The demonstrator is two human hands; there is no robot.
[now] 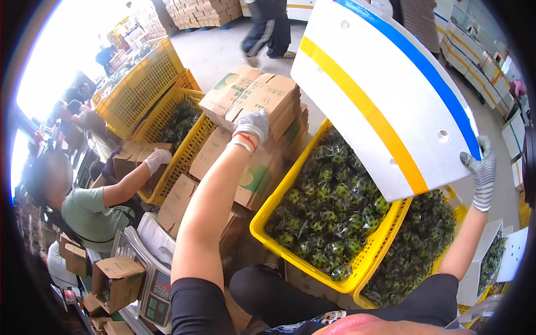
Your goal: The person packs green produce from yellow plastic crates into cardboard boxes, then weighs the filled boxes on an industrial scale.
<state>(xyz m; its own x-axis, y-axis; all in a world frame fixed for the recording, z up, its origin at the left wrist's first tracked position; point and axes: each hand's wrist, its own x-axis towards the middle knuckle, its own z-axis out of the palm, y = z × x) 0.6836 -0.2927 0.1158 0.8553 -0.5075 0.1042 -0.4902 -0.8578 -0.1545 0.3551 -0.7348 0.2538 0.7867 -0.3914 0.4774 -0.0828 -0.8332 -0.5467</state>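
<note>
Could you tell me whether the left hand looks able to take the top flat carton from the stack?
Probably yes: the left hand already rests on the stack of flat cartons, with nothing lying over it.

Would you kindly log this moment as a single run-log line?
left hand: on flat carton stack | right hand: grips white foam lid | below: yellow crate of wrapped green fruit | co-worker at left

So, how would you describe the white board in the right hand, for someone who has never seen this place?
Start at the yellow crate full of wrapped green fruit in the middle. Directly above it, the gloved right hand grips a large white board by its lower corner. It is the only flat white panel crossed by one yellow stripe and one blue stripe.
</note>
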